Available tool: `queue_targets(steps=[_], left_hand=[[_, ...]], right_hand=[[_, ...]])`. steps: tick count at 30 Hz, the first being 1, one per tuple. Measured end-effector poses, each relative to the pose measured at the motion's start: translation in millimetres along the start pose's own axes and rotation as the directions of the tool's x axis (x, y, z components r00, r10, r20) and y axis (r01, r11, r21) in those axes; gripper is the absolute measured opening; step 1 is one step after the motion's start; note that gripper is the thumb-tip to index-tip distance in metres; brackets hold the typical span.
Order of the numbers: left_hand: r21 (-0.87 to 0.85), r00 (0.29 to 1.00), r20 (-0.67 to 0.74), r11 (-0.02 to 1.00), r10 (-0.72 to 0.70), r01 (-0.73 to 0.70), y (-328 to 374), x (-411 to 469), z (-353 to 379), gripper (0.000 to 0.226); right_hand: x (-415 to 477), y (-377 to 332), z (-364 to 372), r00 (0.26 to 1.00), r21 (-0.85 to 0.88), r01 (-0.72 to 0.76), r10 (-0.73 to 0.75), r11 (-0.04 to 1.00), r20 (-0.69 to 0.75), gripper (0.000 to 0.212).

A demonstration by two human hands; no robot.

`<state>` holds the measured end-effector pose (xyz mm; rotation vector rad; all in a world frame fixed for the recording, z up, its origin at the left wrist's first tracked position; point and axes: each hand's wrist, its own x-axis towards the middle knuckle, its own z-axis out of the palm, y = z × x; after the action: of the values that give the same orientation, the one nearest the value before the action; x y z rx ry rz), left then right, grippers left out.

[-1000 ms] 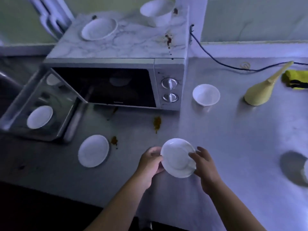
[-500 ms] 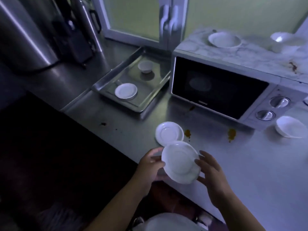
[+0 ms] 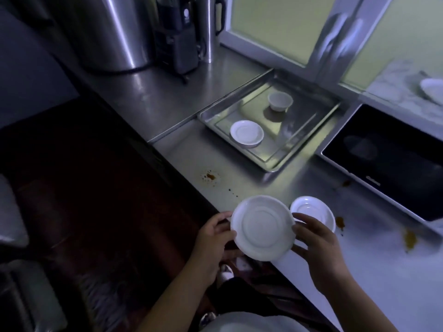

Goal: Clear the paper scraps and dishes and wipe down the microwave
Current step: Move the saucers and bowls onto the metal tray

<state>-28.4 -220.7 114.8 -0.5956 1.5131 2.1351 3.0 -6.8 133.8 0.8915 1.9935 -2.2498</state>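
Gripping the saucer (image 3: 262, 227) by its rim with left hand (image 3: 215, 236) and right hand (image 3: 318, 245) over the counter's (image 3: 359, 271) front edge; might slip from so light a hold to the floor (image 3: 96, 188), or clip the plate (image 3: 311, 210) beside.

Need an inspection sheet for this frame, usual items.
Surface: steel counter, brown stains near the front edge.
Job's things: held saucer; second saucer on counter; tray holding third saucer and small bowl; microwave, dish on top.
Clutter: no paper scraps seen.
Grippers: left hand and right hand grip held saucer's rim.
Cables: nothing seen.
Surroundings: metal urn, dark appliance, window.
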Motion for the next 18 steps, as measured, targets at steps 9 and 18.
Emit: queue_targets(steps=[9,18], left_hand=[[0.003,0.995,-0.102,1.000,0.005,-0.005,82.9,93.2,-34.1,0.033],[0.120,0.971,-0.237,0.992,-0.013,0.043,162.5,177.9,-41.7,0.022]], right_hand=[[147.7,-40.0,92.0,0.995,0.044,-0.098,0.099,0.994,-0.024,0.026],[363.7,-84.7,134.1,0.973,0.014,-0.133,0.133,0.991,-0.187,0.023]])
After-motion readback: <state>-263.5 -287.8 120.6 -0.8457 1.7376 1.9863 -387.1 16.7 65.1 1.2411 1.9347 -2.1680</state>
